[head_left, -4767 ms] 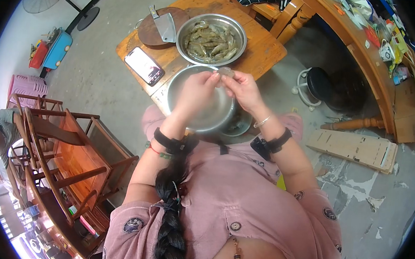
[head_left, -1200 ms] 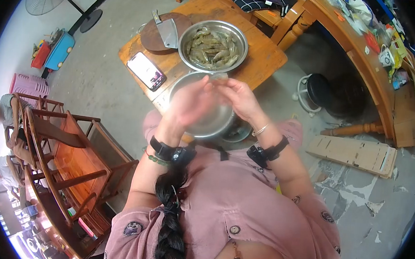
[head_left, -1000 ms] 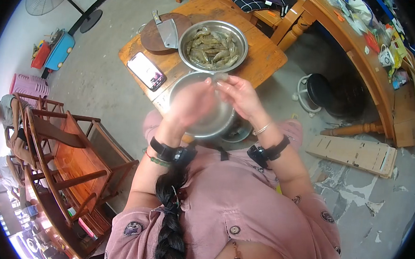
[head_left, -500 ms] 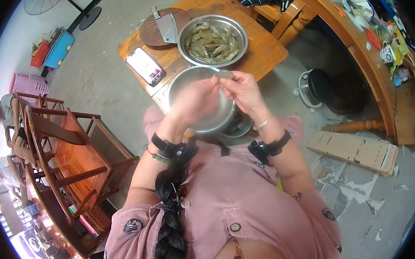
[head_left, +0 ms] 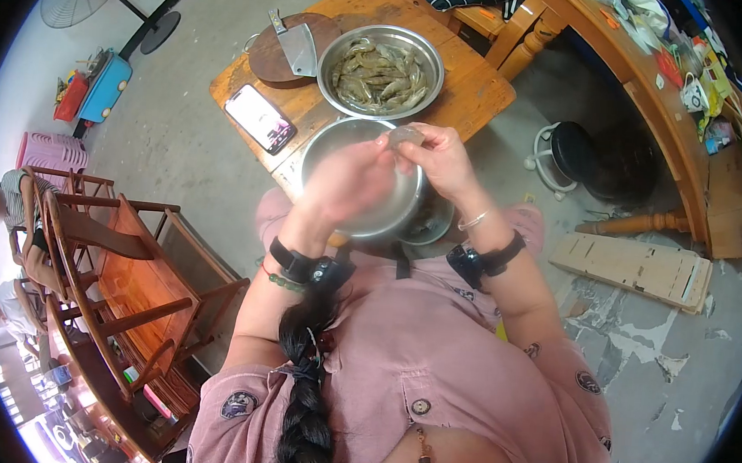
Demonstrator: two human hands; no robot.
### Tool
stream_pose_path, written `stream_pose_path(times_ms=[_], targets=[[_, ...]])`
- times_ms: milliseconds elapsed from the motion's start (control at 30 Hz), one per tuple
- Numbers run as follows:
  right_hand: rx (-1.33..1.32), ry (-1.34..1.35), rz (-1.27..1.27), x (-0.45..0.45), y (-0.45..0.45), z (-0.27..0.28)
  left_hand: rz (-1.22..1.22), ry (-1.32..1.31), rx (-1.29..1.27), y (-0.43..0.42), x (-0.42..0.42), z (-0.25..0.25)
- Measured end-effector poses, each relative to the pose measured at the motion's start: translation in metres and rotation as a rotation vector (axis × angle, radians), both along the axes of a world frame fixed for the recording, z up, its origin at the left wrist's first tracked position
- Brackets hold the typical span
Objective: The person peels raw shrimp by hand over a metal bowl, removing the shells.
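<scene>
A grey shrimp (head_left: 405, 137) is pinched in the fingertips of my right hand (head_left: 443, 161), above the far rim of a metal bowl (head_left: 311, 160). On the other side, my left hand (head_left: 349, 183) is blurred over this bowl, its thumb and fingertips closed at the shrimp's near end. Just beyond, a second metal bowl (head_left: 438, 74) on the wooden table (head_left: 475, 93) holds several unpeeled shrimp (head_left: 380, 77). Partly hidden below my right wrist is a smaller bowl (head_left: 433, 223) with dark contents.
Left on the table lie a phone (head_left: 260, 119) and a round board (head_left: 271, 59) with a cleaver (head_left: 298, 50) on it. A black stool (head_left: 570, 151) stands to the right, near flat cardboard (head_left: 631, 269). Wooden chairs (head_left: 145, 259) and two people are at the left.
The shrimp between my hands has turned and shows more of its side. My right hand has shifted slightly, uncovering more of the small bowl. My left hand stays blurred in nearly the same place.
</scene>
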State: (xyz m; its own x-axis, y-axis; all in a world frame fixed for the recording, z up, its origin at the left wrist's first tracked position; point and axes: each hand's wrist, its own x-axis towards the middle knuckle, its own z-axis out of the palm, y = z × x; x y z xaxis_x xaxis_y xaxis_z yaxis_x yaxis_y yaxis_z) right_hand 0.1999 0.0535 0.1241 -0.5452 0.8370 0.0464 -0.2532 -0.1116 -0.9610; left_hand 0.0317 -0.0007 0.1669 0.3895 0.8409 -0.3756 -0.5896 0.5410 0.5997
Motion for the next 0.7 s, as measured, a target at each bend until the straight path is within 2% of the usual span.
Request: stream_pose_path(times_ms=[33, 167, 433, 567, 633, 667, 700], targets=[[0.128, -0.08, 0.021, 0.0, 0.001, 0.002, 0.013, -0.039, -0.007, 0.0, 0.0, 0.003], [0.053, -0.018, 0.001, -0.003, -0.003, 0.008, 0.044, -0.09, -0.054, 0.001, 0.0, 0.005], [0.059, -0.008, -0.017, -0.004, -0.001, 0.0, -0.053, 0.06, 0.041, 0.004, -0.006, -0.011], [0.069, 0.0, -0.04, -0.005, 0.001, -0.003, -0.013, 0.059, -0.026, 0.004, -0.007, -0.019], [0.088, -0.064, -0.049, -0.004, 0.005, -0.001, -0.133, 0.039, 0.018, 0.003, -0.013, -0.024], [0.046, 0.03, -0.066, -0.005, 0.005, -0.001, -0.133, 0.038, 0.014, 0.002, -0.014, -0.026], [0.044, 0.03, -0.067, -0.003, 0.009, -0.002, -0.144, 0.136, 0.035, 0.002, -0.015, -0.026]])
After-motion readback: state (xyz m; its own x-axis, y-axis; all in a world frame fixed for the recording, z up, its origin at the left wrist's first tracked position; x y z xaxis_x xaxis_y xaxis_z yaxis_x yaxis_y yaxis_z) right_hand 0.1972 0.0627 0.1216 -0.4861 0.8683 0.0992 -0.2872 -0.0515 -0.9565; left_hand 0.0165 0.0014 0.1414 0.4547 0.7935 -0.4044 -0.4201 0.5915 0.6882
